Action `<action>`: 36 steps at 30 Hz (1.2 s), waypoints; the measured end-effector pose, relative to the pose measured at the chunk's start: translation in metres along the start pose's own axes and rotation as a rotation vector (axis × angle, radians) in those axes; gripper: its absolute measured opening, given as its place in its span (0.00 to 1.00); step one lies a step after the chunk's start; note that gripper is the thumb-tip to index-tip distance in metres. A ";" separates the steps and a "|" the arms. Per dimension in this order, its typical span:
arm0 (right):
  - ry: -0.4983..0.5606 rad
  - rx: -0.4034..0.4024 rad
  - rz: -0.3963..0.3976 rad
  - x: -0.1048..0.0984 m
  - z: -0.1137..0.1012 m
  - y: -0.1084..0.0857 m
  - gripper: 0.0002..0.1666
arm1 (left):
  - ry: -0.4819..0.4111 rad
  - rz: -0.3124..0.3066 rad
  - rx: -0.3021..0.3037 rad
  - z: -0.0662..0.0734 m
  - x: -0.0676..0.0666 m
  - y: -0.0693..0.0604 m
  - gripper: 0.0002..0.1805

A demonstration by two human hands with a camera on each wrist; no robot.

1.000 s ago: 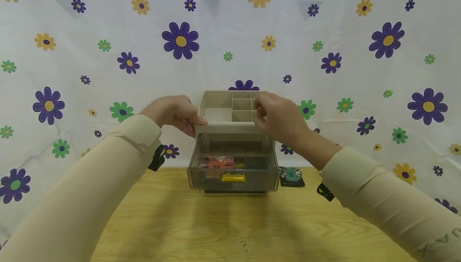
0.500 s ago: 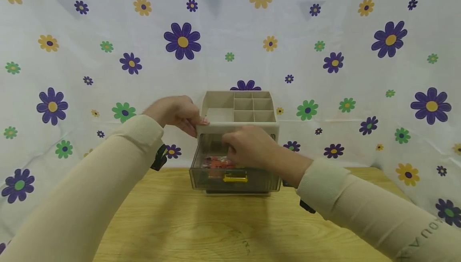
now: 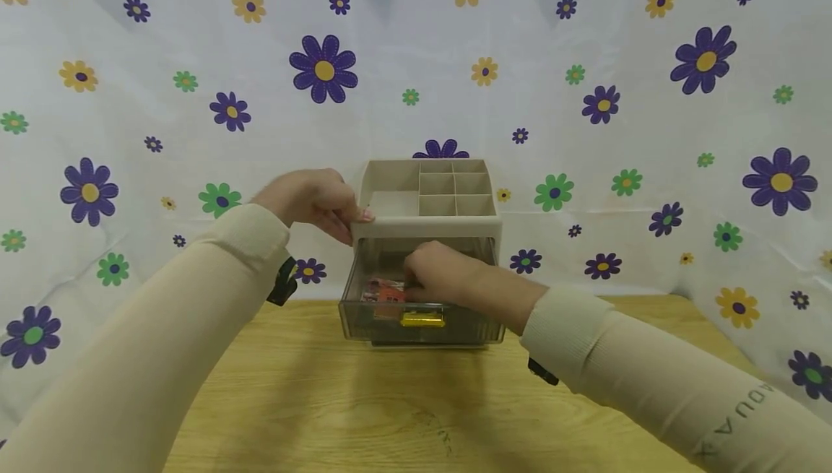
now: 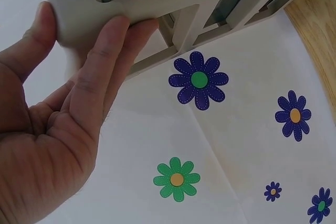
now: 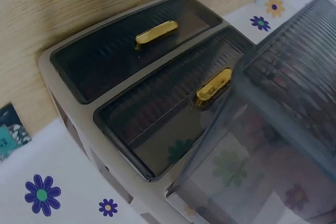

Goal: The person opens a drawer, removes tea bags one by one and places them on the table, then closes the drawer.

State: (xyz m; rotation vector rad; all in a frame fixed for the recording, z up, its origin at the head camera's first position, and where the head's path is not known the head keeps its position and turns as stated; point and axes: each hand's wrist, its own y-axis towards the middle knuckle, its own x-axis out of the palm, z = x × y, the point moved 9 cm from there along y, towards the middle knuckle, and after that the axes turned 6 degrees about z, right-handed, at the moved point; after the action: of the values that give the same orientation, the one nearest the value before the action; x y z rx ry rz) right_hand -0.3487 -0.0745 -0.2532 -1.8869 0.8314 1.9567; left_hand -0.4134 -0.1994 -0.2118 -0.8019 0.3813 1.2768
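A cream desktop drawer organizer (image 3: 425,227) stands on the table with its top smoky clear drawer (image 3: 364,323) pulled out. My left hand (image 3: 317,197) grips the organizer's upper left corner. In the left wrist view, the thumb and fingers of that left hand (image 4: 68,114) lie on either side of the corner. My right hand (image 3: 448,274) reaches into the drawer with bent fingers, beside red-and-pink packets (image 3: 388,291). Its fingertips are hidden, so whether it holds a packet cannot be told. The right wrist view does not show the hand, only the pulled-out drawer (image 5: 283,124).
Two lower drawers with gold handles (image 5: 157,32) are closed. Divided compartments (image 3: 455,191) top the organizer. A teal packet (image 5: 9,136) lies on the table to its right. Behind hangs a flowered cloth (image 3: 617,227); the wooden table (image 3: 325,401) extends in front.
My right hand has come down from the top compartments, moving left and into the pulled-out drawer. My left hand has stayed on the organizer's corner.
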 end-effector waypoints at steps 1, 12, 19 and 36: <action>0.009 0.010 -0.011 0.002 0.001 0.000 0.08 | -0.004 -0.003 0.003 0.000 0.000 0.000 0.26; 0.056 0.060 0.063 -0.007 0.006 0.001 0.04 | -0.011 -0.002 0.000 -0.002 -0.001 0.004 0.25; 0.053 0.067 0.087 -0.016 0.005 -0.004 0.04 | -0.010 -0.009 0.003 -0.001 0.001 0.003 0.25; 0.136 -0.032 0.279 -0.056 0.004 -0.023 0.07 | -0.022 -0.023 -0.006 -0.002 0.001 0.005 0.25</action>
State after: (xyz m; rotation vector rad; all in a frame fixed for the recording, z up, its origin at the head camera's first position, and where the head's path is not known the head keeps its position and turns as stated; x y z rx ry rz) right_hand -0.3333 -0.0442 -0.2028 -2.0336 1.1649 2.0231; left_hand -0.4172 -0.1997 -0.2149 -0.7946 0.3502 1.2644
